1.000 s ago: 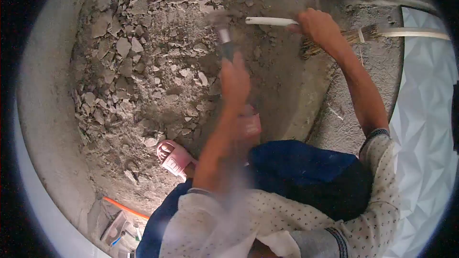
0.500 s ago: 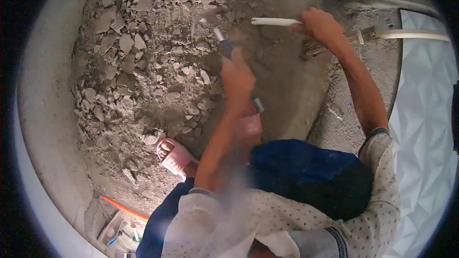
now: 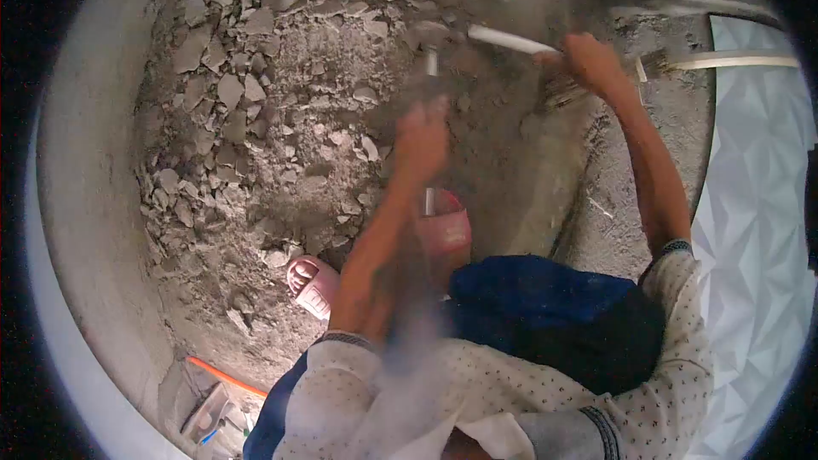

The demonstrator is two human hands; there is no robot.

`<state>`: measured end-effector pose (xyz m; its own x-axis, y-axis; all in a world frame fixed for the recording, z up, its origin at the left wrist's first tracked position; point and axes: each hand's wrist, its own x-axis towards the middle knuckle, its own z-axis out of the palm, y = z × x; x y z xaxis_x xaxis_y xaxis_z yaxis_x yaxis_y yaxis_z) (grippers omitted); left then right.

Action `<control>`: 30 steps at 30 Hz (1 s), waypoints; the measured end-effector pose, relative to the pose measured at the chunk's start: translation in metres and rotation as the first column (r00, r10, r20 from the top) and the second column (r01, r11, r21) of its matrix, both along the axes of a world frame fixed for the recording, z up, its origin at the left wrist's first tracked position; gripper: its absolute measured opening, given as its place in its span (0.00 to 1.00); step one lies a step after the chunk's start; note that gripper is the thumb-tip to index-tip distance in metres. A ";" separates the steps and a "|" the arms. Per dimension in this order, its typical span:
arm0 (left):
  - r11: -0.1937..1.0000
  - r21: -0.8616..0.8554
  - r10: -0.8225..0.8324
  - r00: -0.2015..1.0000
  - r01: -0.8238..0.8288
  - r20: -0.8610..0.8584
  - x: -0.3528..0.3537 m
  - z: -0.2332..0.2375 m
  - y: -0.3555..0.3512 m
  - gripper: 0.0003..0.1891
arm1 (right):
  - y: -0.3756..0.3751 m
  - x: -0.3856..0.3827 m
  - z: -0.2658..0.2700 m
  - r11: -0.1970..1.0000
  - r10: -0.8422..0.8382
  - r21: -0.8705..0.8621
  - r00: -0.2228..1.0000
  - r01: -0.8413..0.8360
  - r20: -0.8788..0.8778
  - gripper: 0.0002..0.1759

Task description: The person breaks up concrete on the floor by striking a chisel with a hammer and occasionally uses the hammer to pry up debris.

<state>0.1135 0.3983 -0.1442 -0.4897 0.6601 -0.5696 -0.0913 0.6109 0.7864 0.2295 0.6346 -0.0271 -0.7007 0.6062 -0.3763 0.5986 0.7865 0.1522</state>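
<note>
My left hand [image 3: 422, 143] is closed around the grip of a hammer [image 3: 432, 61], whose metal shaft points away from me; its head is blurred by motion. The lower end of the handle shows below my fist, near a pink slipper. In my right hand [image 3: 594, 64] is a white rod [image 3: 511, 40], gripped at its right end, with its other end pointing left toward the hammer head. Broken rubble [image 3: 230, 89] covers the ground beyond and left of my hands.
Pink slippers [image 3: 311, 290] are on my feet. A twig broom [image 3: 562, 92] lies by my right hand. White faceted panels [image 3: 758, 204] stand at right, a bare wall [image 3: 94, 204] at left. An orange rod [image 3: 223, 375] and a small tray [image 3: 204, 411] lie lower left.
The hammer has swung to the right and now stands more upright, closer to the white rod. My right hand has shifted slightly right and down with the rod, which is now tilted.
</note>
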 end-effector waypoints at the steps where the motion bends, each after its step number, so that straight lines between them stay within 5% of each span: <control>1: 0.999 0.003 0.047 0.999 -0.047 0.006 -0.004 -0.005 -0.011 0.25 | -0.001 0.002 -0.003 0.994 -0.074 -0.076 0.997 0.075 0.013 0.30; 5: 0.993 0.011 0.116 0.993 -0.116 0.021 -0.032 -0.033 -0.030 0.23 | -0.014 0.022 -0.039 0.977 0.022 -0.205 0.981 -0.063 -0.195 0.29; 7: 0.977 -0.031 0.211 0.952 -0.210 0.221 -0.051 0.002 -0.039 0.22 | -0.033 0.024 -0.049 0.973 -0.111 -0.212 0.991 0.092 -0.079 0.28; 10: 0.979 0.006 0.201 0.978 -0.202 0.053 -0.060 0.014 -0.046 0.20 | -0.037 0.042 -0.042 0.936 -0.248 -0.302 0.949 0.182 -0.196 0.28; 17: 0.875 0.265 0.400 0.914 -0.405 0.074 -0.056 0.060 -0.031 0.22 | -0.050 0.030 -0.028 0.976 -0.176 -0.130 0.984 0.175 0.008 0.25; 19: 0.934 0.320 0.298 0.837 -0.157 -0.459 -0.029 0.024 -0.027 0.23 | -0.056 0.026 -0.022 0.987 -0.141 -0.068 0.990 0.143 0.029 0.25; 22: 0.993 0.116 0.043 0.945 -0.005 -0.326 -0.017 0.014 -0.023 0.24 | -0.048 0.031 -0.032 0.996 -0.065 -0.062 0.996 0.061 -0.065 0.25; 24: 0.991 -0.105 -0.091 0.995 0.085 -0.048 -0.025 0.020 -0.024 0.23 | -0.052 0.028 -0.025 0.995 -0.062 -0.075 0.998 0.061 -0.021 0.24; 27: 0.984 0.030 0.177 0.981 -0.176 -0.080 -0.043 0.047 -0.025 0.23 | -0.050 0.029 -0.028 0.998 -0.038 -0.061 0.999 0.035 -0.037 0.24; 30: 0.872 0.169 0.449 0.888 -0.460 0.097 -0.043 0.075 -0.014 0.23 | -0.049 0.024 -0.027 0.996 -0.046 -0.083 0.999 0.045 -0.008 0.24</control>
